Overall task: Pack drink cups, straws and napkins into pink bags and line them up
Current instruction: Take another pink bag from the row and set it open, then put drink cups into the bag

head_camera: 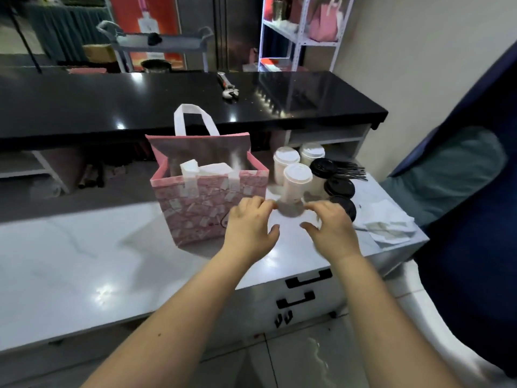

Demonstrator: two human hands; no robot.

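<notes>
A pink patterned bag (201, 208) with white handles stands open on the white counter (84, 264). White napkins (212, 169) show inside it. Just right of the bag stands a white-lidded drink cup (297, 180) with a dark lower part. My left hand (249, 228) and my right hand (333, 228) flank the cup's base, fingers loosely curled, fingertips at or near it and thumbs apart from it. Neither hand grips anything. Two more white-lidded cups (286, 161) stand behind it. Black straws (351, 169) lie at the back right.
Black-lidded cups (338, 187) stand right of the white ones. Loose napkins (389, 222) lie by the counter's right edge. A raised black countertop (140, 107) with a wrench (230, 91) runs behind. A dark blue chair (470, 191) is at the right.
</notes>
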